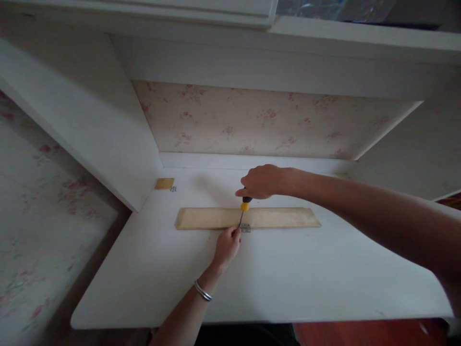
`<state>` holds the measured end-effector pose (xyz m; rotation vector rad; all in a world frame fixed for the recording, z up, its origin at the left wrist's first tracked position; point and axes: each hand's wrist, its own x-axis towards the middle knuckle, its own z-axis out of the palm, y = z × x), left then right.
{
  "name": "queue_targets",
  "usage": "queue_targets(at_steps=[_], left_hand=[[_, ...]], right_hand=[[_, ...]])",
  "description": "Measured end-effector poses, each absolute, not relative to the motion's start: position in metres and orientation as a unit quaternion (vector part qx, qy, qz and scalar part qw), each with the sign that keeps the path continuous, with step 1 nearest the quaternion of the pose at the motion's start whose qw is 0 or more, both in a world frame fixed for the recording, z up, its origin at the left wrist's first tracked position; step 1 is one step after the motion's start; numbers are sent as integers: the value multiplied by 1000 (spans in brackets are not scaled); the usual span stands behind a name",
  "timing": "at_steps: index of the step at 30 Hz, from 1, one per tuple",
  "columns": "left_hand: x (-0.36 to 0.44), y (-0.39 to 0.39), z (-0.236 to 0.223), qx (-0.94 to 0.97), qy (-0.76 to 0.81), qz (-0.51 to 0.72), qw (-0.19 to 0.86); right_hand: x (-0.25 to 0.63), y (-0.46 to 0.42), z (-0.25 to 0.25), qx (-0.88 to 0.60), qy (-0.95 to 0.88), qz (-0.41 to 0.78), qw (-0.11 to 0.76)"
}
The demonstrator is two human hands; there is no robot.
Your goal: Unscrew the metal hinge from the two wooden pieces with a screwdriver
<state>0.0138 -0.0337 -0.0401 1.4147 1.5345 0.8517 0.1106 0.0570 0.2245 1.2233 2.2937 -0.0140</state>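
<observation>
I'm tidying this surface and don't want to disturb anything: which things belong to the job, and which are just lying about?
Job in hand:
screwdriver, in the right hand
hinge-like metal piece, by the left hand
wooden board, below the screwdriver

Apparently just lying about:
tan square piece
small bits beside it, too small to identify; might be job parts

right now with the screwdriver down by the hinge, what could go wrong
The screwdriver could slip off and jab the left hand, which is right beside its tip. The board might also swivel under a hard twist from the right hand: nothing visible clamps its ends.
</observation>
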Motion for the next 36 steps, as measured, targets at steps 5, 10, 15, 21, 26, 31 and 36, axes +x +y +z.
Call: queue_targets(at_steps=[5, 10, 15, 21, 26, 31, 36], left_hand=[[13, -34, -38, 569, 618, 334, 427], [13, -34, -37, 572, 616, 333, 428], [13, -35, -36, 568, 617, 328, 435], [13, -35, -36, 566, 615, 331, 437], [13, -35, -37, 568, 614, 331, 437], [14, -34, -39, 567, 611, 336, 439], [14, -35, -39, 566, 613, 331, 441]], right_hand=[[113, 57, 228, 376, 888, -49, 258], [110, 56, 228, 461, 848, 8, 262], [114, 56, 231, 367, 898, -39, 241], [113, 54, 228, 470, 844, -22, 256], [117, 57, 228, 361, 897, -70, 246], [117, 57, 224, 447, 857, -80, 245], [117, 56, 224, 393, 878, -90, 259]])
